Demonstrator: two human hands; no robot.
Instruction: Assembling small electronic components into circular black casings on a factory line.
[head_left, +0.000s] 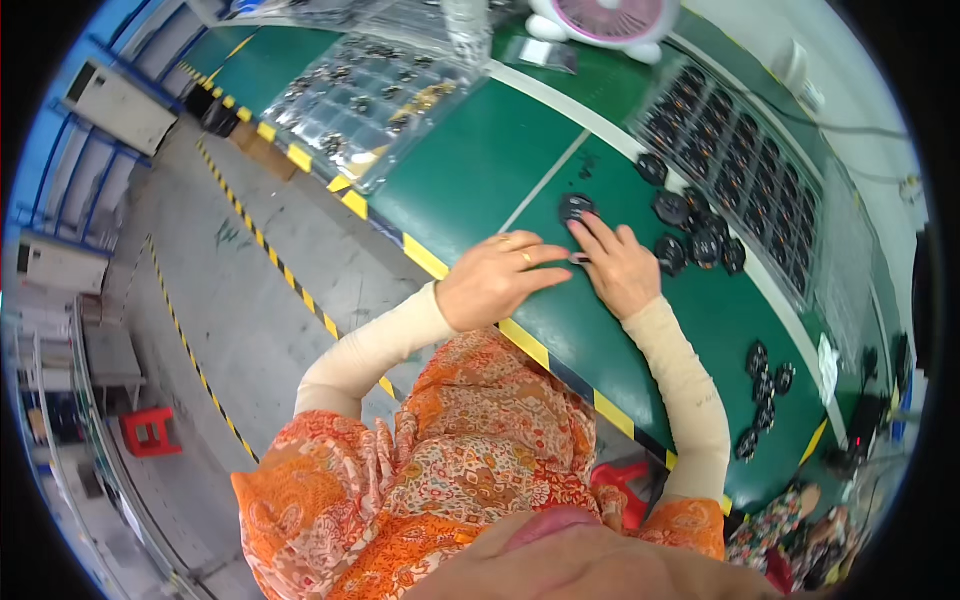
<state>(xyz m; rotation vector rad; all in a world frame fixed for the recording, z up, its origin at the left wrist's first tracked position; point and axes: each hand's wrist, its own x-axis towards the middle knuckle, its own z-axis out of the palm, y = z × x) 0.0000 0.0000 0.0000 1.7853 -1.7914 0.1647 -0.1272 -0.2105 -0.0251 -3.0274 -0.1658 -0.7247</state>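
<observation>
A black round part (577,208) lies on the green table in front of me. The fingertips of my right hand (624,270) grip its near edge. My left hand (497,282) reaches in from the left, its thumb and index finger apart and nothing clearly held. A tiny pale piece (579,259) shows between the two hands, too small to name. Right of my right hand is a loose group of similar black parts (705,248).
A clear compartment tray (735,165) of black parts stands at the far right. Another clear tray (365,100) holds small parts at the far left. A pink-and-white fan (612,18) stands at the back. More black parts (765,385) lie near right. Yellow-black tape (425,257) marks the table's edge.
</observation>
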